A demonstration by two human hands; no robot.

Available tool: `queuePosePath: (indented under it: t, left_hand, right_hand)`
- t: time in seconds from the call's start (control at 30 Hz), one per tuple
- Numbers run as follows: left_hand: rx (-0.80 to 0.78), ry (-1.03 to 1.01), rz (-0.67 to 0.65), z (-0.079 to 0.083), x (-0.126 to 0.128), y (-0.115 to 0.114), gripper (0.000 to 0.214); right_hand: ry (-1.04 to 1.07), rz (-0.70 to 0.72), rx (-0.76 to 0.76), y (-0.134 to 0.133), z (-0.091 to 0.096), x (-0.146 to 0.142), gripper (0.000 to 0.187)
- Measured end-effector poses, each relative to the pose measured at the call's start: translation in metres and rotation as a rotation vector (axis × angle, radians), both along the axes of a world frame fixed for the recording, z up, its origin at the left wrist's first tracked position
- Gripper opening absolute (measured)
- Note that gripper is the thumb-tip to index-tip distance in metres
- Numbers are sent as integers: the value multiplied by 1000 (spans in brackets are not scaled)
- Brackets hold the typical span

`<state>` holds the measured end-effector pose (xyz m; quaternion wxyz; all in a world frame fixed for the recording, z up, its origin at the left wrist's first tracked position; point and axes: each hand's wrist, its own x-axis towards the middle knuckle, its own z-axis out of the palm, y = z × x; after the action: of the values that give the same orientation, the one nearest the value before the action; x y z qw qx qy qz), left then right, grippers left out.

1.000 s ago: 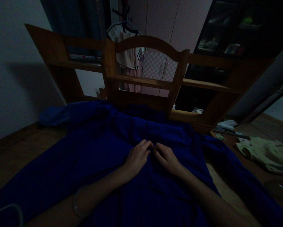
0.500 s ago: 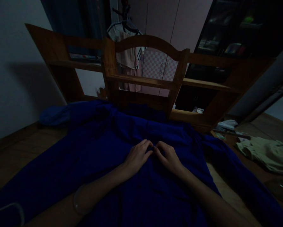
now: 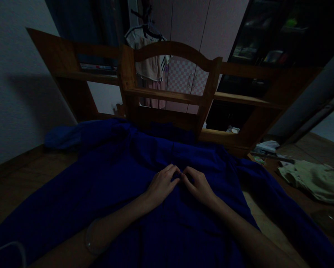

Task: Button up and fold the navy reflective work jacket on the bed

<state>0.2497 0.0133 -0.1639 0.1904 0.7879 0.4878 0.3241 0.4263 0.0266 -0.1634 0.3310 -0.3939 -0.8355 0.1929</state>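
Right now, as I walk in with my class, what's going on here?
A person has both bare hands at the middle of a spread-out blue garment. The left hand and right hand nearly meet, fingers curled; what they pinch, if anything, is too dark to tell. One sleeve stretches off to the right. Beyond the garment stands a wooden shelf unit, and a pale green cloth lies at the right.

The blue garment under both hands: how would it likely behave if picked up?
The blue garment would probably droop rather than hold shape, judging by its soft creases. Lifted where the left hand and right hand nearly meet, it may trail, being spread so wide. Its outflung sleeve could drag behind.
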Motion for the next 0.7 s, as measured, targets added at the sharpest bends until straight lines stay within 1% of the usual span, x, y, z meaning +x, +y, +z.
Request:
queuePosePath:
  t: [0.7]
  left_hand:
    - [-8,-20,18,2,3,-1,11]
  right_hand:
    - [-5,5,-4,-2,2,0,17]
